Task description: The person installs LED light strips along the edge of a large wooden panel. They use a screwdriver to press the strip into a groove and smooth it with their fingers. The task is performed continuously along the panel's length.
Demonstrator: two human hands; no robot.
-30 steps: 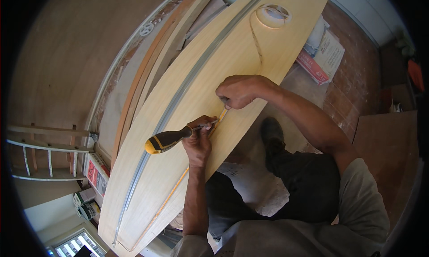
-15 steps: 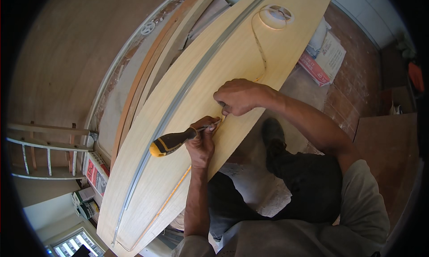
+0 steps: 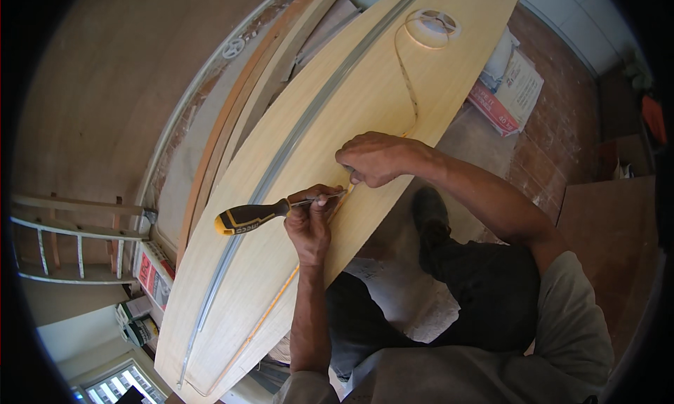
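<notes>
My left hand (image 3: 309,228) is closed around the shank of a screwdriver (image 3: 249,218) with a black and yellow handle. The handle sticks out to the left, and the tip points right, close to my other hand. Under both hands runs a thin orange-yellow strip (image 3: 263,316), which looks like an LED strip, along the near side of a pale wood board (image 3: 316,172). My right hand (image 3: 379,158) is pinched shut over that strip; its fingertips are partly hidden. From there the strip loops up to a white reel (image 3: 434,26) at the board's far end.
Grey metal channels (image 3: 288,141) lie lengthwise on the board. Timber planks (image 3: 242,116) stand along its left side, with a ladder (image 3: 77,239) farther left. Bags (image 3: 509,98) rest on the tiled floor at the right. My boot (image 3: 430,211) is below the board's near edge.
The screwdriver's handle has swung up and to the left as my left hand turned slightly. My right hand has stayed nearly in place.
</notes>
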